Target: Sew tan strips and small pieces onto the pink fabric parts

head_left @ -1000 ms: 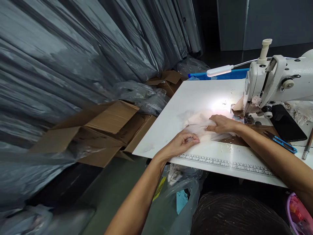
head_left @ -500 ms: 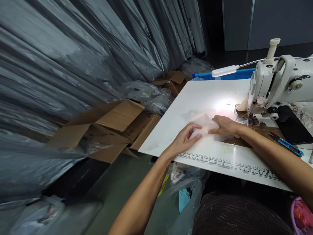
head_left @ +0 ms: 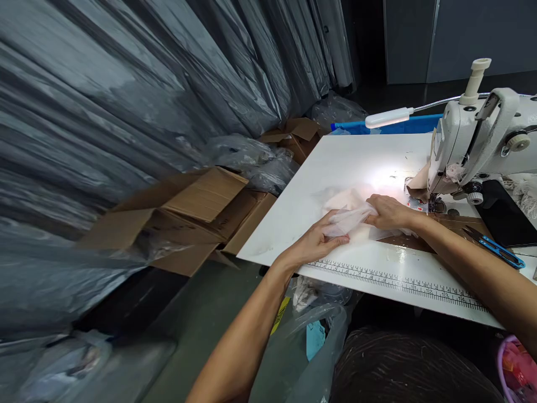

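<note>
My left hand (head_left: 319, 238), thumb and fingers spread, sits at the left end of a sheer pale cloth (head_left: 347, 221), and my right hand (head_left: 386, 211) seems to pinch its right side, the cloth bunched between them on a white table (head_left: 289, 224). It looks light, limp, perhaps slippery and easily snagged, best held by its edges with gentle fingertips. A printed ruler (head_left: 398, 284) lines the near edge, a sewing machine (head_left: 455, 145) stands right, and an open cardboard box (head_left: 205, 198) and grey sheeting (head_left: 146, 84) fill the left.

a white table (head_left: 302, 207) carries sheer fabric (head_left: 349, 221) and blue snips (head_left: 501, 251).
</note>
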